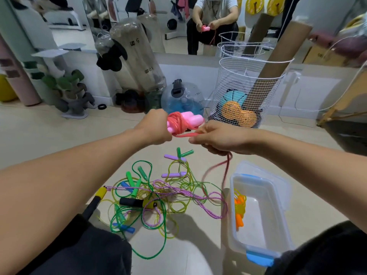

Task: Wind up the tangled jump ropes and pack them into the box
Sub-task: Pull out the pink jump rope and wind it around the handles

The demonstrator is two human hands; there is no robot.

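L hand (154, 127) grips pink rope bundle (183, 122) w/ handles, R hand (216, 137) pinches its loose cord; tangled ropes (158, 193) on floor, box (258, 213) near right.

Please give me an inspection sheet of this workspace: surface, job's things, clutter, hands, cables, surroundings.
Surface: pale tiled floor.
Job's things: pink jump rope half wound round its handles; tangled ropes on the floor; clear box open, orange jump rope inside.
Clutter: nothing seen.
Hands: left hand grips the pink bundle; right hand pinches the rope's loose run.
Cables: white cord by the wall.
Surroundings: wire basket, water bag, dumbbell rack, mirror.
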